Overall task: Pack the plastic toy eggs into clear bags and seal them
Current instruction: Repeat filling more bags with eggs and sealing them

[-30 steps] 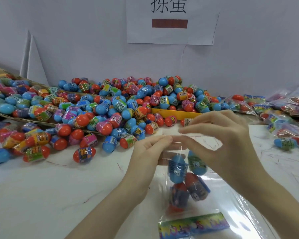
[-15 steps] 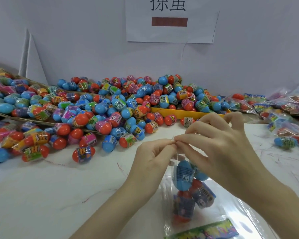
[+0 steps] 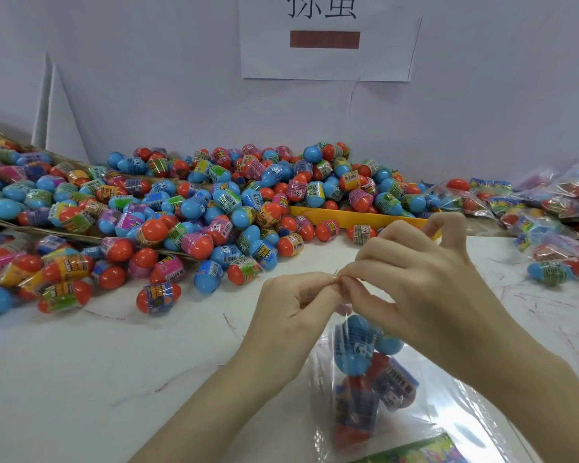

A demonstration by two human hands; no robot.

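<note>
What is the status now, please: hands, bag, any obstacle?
Left hand and right hand both pinching bag top. Eggs inside, bag hanging. Nothing in the way.

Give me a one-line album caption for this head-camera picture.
Left hand and right hand pinch a clear bag of toy eggs shut before a loose egg heap.

A small packing workshop; heaped toy eggs (image 3: 214,208), filled bags (image 3: 555,202), a paper sign (image 3: 328,38) on the wall.
</note>
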